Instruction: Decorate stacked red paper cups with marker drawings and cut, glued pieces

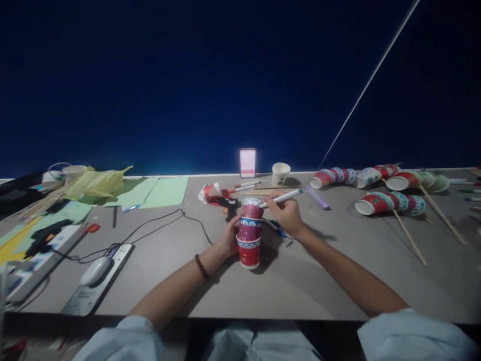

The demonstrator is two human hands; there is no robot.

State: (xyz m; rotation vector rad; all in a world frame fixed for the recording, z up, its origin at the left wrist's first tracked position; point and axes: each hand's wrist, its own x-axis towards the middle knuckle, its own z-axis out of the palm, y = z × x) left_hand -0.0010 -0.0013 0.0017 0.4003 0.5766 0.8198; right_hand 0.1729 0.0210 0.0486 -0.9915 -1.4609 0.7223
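Note:
A stack of patterned paper cups (250, 253), red with blue-and-white bands, stands upright in front of me on the table. My left hand (230, 236) is closed around its left side, the fingers partly hidden behind it. In my right hand (287, 215) is a white marker (284, 196) with a teal end, pinched and slanted. The marker's tip meets the upper cup's right side; whether it touches cannot be told. Just behind the stack lie a black glue gun (230, 204) and a torn red-and-white cup (211, 192). Some pens (276, 229) rest below my right hand.
A white cup (281, 173) and a lit screen (248, 163) stand at the back. Several joined cups with sticks (391, 203) lie right. On the left are green paper (165, 190), a yellow bag (95, 183), a power strip (48, 263), a mouse (95, 271) and a cable (150, 226).

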